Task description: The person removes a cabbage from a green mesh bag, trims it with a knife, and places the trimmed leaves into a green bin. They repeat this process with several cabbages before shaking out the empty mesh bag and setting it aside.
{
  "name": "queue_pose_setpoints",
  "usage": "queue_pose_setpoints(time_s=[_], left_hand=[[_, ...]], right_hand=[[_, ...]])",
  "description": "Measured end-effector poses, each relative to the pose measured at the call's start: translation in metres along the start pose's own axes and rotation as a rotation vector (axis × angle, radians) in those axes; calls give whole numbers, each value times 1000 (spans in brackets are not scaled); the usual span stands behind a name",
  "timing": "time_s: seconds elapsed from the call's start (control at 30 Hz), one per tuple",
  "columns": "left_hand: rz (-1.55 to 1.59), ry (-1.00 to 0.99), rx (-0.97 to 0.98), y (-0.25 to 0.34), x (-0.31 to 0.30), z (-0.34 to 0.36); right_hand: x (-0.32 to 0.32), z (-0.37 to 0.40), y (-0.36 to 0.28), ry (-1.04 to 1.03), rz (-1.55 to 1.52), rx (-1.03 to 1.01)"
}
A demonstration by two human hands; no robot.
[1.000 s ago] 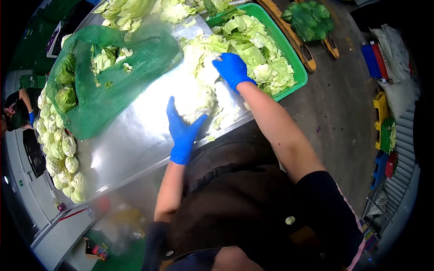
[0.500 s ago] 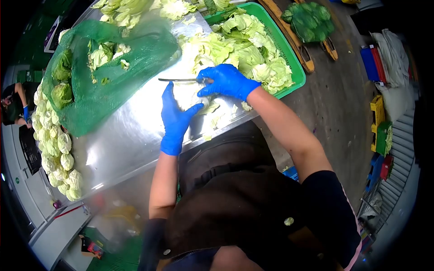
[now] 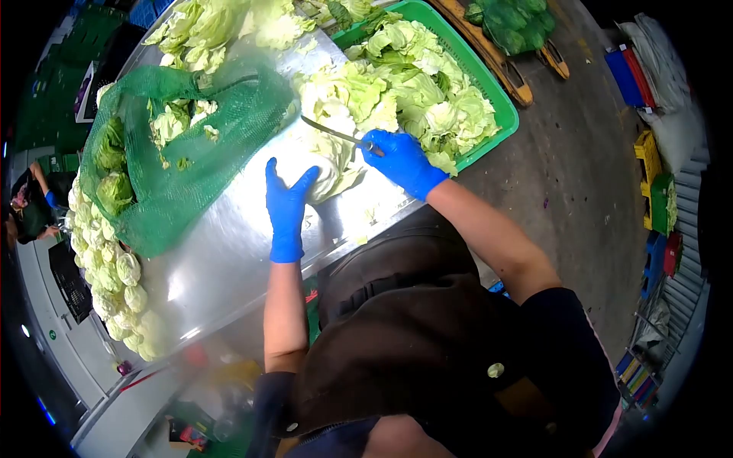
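Note:
My right hand [image 3: 405, 162], in a blue glove, is closed around the handle of a knife [image 3: 330, 132], whose thin blade points up and to the left. My left hand [image 3: 289, 210], also gloved in blue, has its fingers and thumb spread apart. Its thumb is right at the edge of a pale cabbage head [image 3: 327, 172] that lies on the metal table [image 3: 206, 267]. Loose outer leaves [image 3: 347, 91] are heaped just beyond the head, below the knife's far side. Glare on the metal hides part of the head's left side.
A green crate [image 3: 500, 126] full of leaves stands at the right. On the left lies a green mesh bag [image 3: 175, 202] with cabbages inside, beside rows of trimmed heads [image 3: 107, 275]. Another person [image 3: 34, 202] is at far left. A wooden pallet [image 3: 500, 65] is beyond the crate.
My right hand with the knife has moved right and down, and the blade now tilts. The left hand has shifted slightly down and left; the cabbage head shows more clearly between the hands.

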State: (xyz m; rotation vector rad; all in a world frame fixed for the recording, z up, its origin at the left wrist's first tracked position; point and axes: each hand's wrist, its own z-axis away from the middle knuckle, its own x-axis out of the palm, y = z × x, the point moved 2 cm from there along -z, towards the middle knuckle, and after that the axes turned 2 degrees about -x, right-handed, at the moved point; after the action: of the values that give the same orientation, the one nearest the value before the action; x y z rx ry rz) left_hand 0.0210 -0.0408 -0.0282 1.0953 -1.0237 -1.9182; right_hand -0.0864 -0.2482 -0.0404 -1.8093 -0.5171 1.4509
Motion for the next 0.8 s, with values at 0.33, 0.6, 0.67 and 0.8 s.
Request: queue_pose_setpoints(time_s=[0.33,0.6,0.67,0.8], left_hand=[[-180,-51,291,-1,11,8],[-198,-39,247,-10,7,-3],[-141,-22,171,-9,3,-4],[-25,-109,144,1,-8,7]], right_hand=[[-3,-58,-26,-356,-286,80],[-14,-71,-18,-338,222,-251],[-20,-60,-17,-258,252,-299],[-22,-4,-7,-39,-86,-116]])
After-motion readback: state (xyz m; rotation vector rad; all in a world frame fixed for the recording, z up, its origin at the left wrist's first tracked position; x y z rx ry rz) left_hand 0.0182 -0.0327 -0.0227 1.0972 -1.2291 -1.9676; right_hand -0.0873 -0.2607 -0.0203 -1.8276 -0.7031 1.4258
